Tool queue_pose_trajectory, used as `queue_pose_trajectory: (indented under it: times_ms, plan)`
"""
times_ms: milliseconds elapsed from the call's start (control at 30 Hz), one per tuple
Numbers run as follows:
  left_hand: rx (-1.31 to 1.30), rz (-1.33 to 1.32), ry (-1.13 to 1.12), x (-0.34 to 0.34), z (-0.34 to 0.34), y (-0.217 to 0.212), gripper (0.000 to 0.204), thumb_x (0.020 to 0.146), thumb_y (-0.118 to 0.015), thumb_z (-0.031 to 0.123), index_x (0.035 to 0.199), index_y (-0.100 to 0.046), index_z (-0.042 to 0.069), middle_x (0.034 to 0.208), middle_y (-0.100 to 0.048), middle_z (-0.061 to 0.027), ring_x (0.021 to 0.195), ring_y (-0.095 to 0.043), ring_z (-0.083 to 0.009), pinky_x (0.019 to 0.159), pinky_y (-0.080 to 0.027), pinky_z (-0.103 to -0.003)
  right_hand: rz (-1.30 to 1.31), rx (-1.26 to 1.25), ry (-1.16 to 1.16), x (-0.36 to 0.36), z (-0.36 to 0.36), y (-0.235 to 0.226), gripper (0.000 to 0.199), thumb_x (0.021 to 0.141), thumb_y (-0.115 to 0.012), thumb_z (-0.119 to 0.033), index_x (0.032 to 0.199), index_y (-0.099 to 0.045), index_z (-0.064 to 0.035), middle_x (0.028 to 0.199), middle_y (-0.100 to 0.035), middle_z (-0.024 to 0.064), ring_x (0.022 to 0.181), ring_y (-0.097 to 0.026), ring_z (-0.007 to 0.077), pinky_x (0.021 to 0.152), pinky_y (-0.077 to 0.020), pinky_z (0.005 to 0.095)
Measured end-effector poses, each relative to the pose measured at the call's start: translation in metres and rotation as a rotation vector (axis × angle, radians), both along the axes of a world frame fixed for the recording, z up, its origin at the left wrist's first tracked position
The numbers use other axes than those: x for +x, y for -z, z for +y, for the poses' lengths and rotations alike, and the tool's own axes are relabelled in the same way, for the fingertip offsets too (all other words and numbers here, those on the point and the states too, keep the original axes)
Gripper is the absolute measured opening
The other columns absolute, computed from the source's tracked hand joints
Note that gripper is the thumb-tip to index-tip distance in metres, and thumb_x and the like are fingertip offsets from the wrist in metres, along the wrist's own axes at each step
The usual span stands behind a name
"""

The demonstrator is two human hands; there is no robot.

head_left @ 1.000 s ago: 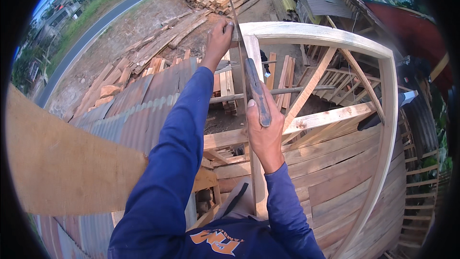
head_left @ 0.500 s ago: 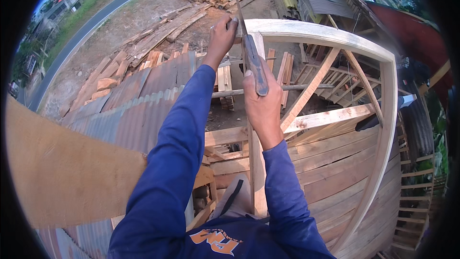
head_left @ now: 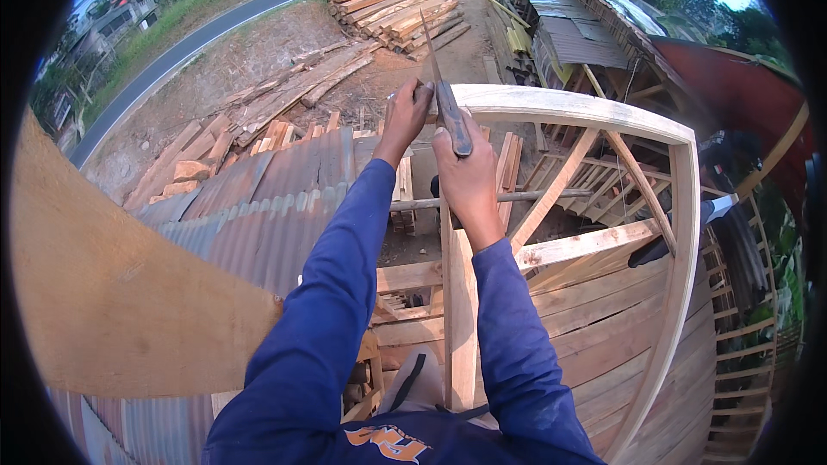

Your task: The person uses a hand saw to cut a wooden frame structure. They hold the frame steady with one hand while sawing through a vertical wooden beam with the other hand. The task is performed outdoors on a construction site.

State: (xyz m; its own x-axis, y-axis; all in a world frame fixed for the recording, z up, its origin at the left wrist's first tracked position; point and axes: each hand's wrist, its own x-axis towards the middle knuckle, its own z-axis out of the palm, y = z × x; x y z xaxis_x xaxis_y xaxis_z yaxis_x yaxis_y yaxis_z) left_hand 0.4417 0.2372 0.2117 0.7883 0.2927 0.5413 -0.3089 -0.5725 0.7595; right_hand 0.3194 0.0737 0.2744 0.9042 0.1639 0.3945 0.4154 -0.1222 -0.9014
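Note:
My right hand point(head_left: 465, 174) grips the handle of a long knife-like blade point(head_left: 438, 77) that points up and away from me. My left hand point(head_left: 405, 116) is closed on the top rail of a pale wooden frame point(head_left: 568, 108), right beside the blade. An upright post point(head_left: 458, 310) of the frame runs down between my blue-sleeved forearms. A diagonal brace point(head_left: 551, 194) and a cross rail point(head_left: 586, 245) join the frame to the right of my right hand.
A broad wooden plank point(head_left: 112, 293) crosses the left side. Corrugated metal roofing point(head_left: 267, 207) lies below, with timber stacks point(head_left: 396, 4) and a road point(head_left: 198, 39) on the ground far beneath. Plank walling point(head_left: 620, 327) fills the lower right.
My right hand has raised the blade from lower on the post up to the top rail, close to my left hand, which has stayed on the rail.

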Motion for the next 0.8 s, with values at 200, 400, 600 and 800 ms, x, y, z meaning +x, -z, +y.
queue_pose_trajectory:
  times_ms: [200, 400, 600, 800]
  plan:
    - [-0.029, -0.026, -0.049, 0.000, 0.004, 0.004, 0.039, 0.096, -0.054, 0.037, 0.100, -0.058, -0.001, 0.095, -0.064, -0.0255, 0.092, -0.061, -0.0424, 0.081, -0.046, -0.046, -0.150, 0.152, -0.114, -0.005, 0.002, 0.039, 0.068, 0.084, -0.058, -0.005, 0.147, -0.034, 0.0020, 0.101, -0.067, 0.0172, 0.083, -0.061, 0.0158, 0.079, -0.0507, 0.0314]
    - [-0.121, -0.374, 0.231, -0.071, -0.044, -0.049, 0.036, 0.092, -0.060, 0.034, 0.110, -0.065, 0.004, 0.107, -0.069, -0.0152, 0.117, -0.058, -0.0342, 0.107, -0.036, -0.045, 0.033, 0.148, -0.088, 0.012, -0.012, 0.043, 0.063, 0.087, -0.059, -0.005, 0.145, -0.036, 0.0022, 0.112, -0.065, 0.0191, 0.094, -0.064, 0.0192, 0.081, -0.0512, 0.0327]
    - [0.453, -0.104, 0.560, -0.164, -0.068, -0.050, 0.027, 0.072, -0.077, 0.030, 0.080, -0.068, 0.006, 0.086, -0.067, -0.0063, 0.105, -0.062, -0.0283, 0.112, -0.031, -0.052, 0.000, 0.124, -0.120, -0.054, -0.016, 0.077, 0.052, 0.085, -0.067, -0.007, 0.132, -0.046, 0.0000, 0.119, -0.059, 0.0150, 0.113, -0.058, 0.0233, 0.095, -0.0460, 0.0364]
    - [0.393, -0.191, 0.616, -0.233, -0.113, -0.015, 0.017, 0.066, -0.074, 0.021, 0.069, -0.063, 0.009, 0.072, -0.056, -0.0025, 0.082, -0.059, -0.0226, 0.104, -0.039, -0.046, -0.108, -0.118, -0.029, -0.134, -0.063, 0.108, 0.062, 0.080, -0.071, -0.010, 0.134, -0.041, -0.0026, 0.133, -0.048, 0.0150, 0.123, -0.050, 0.0273, 0.098, -0.0430, 0.0400]
